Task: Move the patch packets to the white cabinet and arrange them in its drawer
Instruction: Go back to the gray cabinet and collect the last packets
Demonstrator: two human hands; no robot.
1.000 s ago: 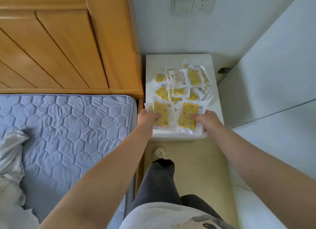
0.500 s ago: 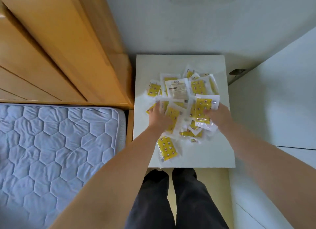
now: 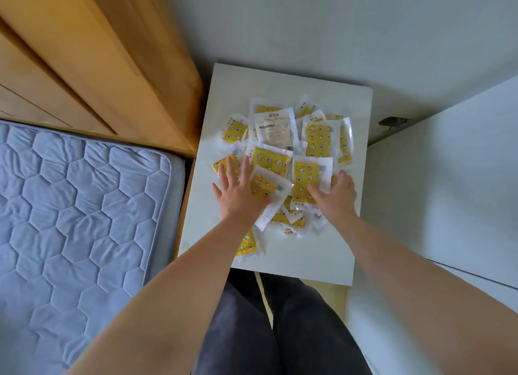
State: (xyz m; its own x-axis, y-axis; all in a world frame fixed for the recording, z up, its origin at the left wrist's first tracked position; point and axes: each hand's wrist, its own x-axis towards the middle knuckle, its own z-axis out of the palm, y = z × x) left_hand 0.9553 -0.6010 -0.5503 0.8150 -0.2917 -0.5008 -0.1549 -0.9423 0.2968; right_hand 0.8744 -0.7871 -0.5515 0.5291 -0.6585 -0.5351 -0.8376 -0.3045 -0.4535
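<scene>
Single head cam, steep downward view, close over white cabinet (image 3: 280, 86) top.

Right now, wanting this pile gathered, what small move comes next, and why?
Probably sweep both hands inward to bunch them: the yellow-and-white plastic patch packets lie spread over the white cabinet top, left hand flat on them, right hand pinching one.
</scene>
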